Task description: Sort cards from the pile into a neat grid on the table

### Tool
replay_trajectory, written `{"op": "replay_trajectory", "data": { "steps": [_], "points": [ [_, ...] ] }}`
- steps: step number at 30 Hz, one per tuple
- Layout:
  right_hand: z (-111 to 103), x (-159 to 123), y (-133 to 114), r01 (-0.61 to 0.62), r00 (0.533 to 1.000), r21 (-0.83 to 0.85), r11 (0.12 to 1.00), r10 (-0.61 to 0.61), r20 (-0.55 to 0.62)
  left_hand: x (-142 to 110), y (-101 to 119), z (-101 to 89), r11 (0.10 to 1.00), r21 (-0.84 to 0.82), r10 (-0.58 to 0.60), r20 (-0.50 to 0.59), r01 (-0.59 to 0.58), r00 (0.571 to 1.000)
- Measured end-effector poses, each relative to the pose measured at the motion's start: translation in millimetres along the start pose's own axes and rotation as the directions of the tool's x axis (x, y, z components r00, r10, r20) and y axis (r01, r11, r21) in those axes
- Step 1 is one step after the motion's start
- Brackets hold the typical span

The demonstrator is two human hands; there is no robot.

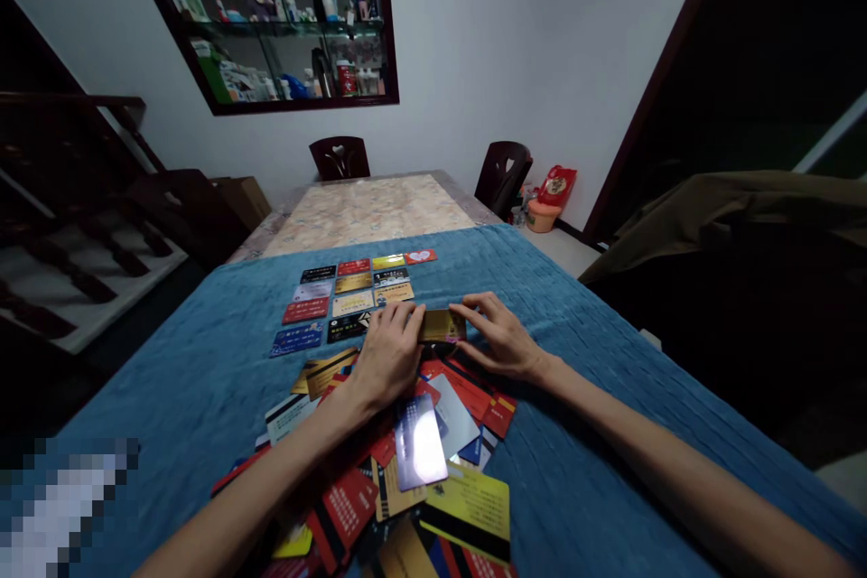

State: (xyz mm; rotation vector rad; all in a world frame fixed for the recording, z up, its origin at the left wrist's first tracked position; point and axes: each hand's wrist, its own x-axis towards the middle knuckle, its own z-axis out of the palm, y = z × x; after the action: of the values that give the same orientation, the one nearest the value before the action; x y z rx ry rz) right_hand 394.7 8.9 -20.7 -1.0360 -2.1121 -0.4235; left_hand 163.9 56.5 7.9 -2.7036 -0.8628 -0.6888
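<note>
Between my two hands is a gold card (pixel 437 326), held at both short ends just beyond a loose heap of cards. My left hand (pixel 391 345) has its fingers closed on the card's left end. The thumb and fingers of my right hand (pixel 499 336) pinch its right end. Under and in front of my left arm lies the heap, with a shiny purple card (pixel 420 442) and a yellow card (pixel 470 506) on top. Past my left hand, several cards lie face up in rows, among them a blue card (pixel 298 339) and a red card (pixel 305 311).
A blue cloth (pixel 203 361) covers the near part of the table, and a patterned top (pixel 369 208) shows beyond it. Two dark chairs (pixel 340 157) stand at the far end. Dark brown fabric (pixel 731 208) hangs at the right.
</note>
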Motion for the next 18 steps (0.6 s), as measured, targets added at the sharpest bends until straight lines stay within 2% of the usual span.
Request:
{"op": "replay_trajectory", "data": {
  "steps": [10, 18],
  "points": [
    [6, 22, 36, -0.024, 0.997, -0.005, 1.0, 0.024, 0.075, 36, -22, 3.5, 0.996, -0.062, -0.052, 0.081, 0.057, 0.995],
    [24, 36, 74, -0.038, 0.991, 0.022, 0.999, 0.035, 0.126, 66, -45, 22.3, 0.99, -0.101, -0.08, 0.14, 0.095, 0.987]
  ]
}}
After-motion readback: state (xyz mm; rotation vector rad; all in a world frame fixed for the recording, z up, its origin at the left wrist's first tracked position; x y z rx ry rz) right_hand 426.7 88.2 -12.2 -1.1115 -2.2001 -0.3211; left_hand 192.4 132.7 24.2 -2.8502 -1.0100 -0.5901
